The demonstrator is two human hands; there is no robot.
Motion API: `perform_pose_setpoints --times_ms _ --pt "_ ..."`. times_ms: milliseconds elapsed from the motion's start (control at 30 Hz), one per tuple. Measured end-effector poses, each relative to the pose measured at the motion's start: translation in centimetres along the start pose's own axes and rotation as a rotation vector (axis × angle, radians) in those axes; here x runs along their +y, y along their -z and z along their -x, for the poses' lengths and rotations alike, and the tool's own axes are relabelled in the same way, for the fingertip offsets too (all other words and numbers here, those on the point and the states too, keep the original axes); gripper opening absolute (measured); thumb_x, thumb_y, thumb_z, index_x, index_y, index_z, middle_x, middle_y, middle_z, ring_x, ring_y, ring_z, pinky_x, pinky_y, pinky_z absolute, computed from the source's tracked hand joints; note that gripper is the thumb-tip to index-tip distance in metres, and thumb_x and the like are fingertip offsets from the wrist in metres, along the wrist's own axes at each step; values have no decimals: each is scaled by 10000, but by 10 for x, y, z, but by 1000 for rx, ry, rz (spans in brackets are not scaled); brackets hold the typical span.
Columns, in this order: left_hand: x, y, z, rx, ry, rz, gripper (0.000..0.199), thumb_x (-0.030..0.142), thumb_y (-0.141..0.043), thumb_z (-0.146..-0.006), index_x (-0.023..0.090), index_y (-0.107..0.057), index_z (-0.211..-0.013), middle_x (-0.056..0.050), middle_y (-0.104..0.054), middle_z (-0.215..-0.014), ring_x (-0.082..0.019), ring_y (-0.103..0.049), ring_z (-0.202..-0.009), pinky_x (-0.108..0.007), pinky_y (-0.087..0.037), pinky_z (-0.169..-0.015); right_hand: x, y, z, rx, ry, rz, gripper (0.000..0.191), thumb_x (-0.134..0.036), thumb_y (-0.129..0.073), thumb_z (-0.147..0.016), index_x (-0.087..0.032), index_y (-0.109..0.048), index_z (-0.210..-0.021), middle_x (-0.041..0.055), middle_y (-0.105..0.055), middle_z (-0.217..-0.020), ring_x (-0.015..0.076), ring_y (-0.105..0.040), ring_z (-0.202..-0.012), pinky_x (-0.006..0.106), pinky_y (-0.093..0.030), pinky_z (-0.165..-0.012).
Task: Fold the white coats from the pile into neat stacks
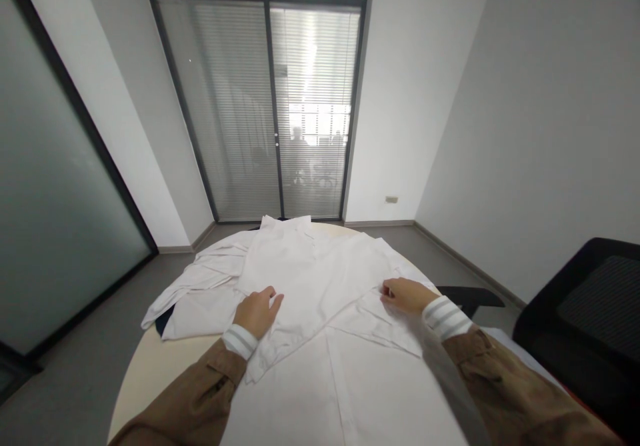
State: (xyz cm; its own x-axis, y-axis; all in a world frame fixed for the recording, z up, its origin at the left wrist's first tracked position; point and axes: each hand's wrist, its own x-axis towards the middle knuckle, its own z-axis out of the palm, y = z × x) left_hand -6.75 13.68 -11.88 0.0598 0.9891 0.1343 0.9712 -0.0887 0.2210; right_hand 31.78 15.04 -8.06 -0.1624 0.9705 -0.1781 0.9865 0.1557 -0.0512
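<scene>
A white shirt (pixel 320 279) lies spread over the round table (pixel 145 373), its front panel running down toward me and its upper part turned across the middle in loose folds. My left hand (pixel 259 311) rests on the left side of the cloth, fingers apart, with nothing visible in it. At the right edge of the shirt, my right hand (pixel 406 295) has its fingers bent together on the fabric, pinching a bit of it.
More crumpled white garments (pixel 205 299) lie at the table's left, with a dark piece beneath. A black mesh chair (pixel 590 313) stands at the right, its armrest near the table edge. Beyond are a glass door with blinds and white walls.
</scene>
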Motion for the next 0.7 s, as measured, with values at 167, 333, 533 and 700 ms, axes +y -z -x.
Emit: perform_pose_setpoints --times_ms 167,333,533,700 --pt "-4 0 -3 43 14 118 347 462 -425 -982 218 -656 -896 -83 -729 -817 -236 -691 -800 -286 -403 -677 -6 0 0 41 -78 66 255 -327 -537 -878 -183 -737 -941 139 -742 -985 281 -693 -892 321 -425 -686" --pt "-7 -5 -2 -52 13 31 374 490 -425 -971 208 -670 -974 -125 -735 -886 -273 -693 -848 -316 -414 -688 -12 1 2 63 -100 118 286 -350 -522 -895 -171 -738 -953 161 -732 -1013 301 -694 -919 338 -443 -706" --pt "-7 2 -1 -7 52 32 316 491 -469 -945 225 -631 -996 -82 -708 -874 -258 -673 -817 -320 -437 -666 -24 8 4 79 -129 184 259 -306 -505 -912 -154 -697 -995 171 -723 -1016 318 -698 -931 356 -462 -718" --pt "-22 8 -6 302 40 -61 308 362 -538 -906 175 -600 -1143 -136 -625 -1168 -283 -589 -1085 -351 -474 -850 -64 11 1 214 -53 94 294 -258 -499 -919 -157 -608 -1173 150 -707 -1059 285 -691 -941 351 -478 -752"
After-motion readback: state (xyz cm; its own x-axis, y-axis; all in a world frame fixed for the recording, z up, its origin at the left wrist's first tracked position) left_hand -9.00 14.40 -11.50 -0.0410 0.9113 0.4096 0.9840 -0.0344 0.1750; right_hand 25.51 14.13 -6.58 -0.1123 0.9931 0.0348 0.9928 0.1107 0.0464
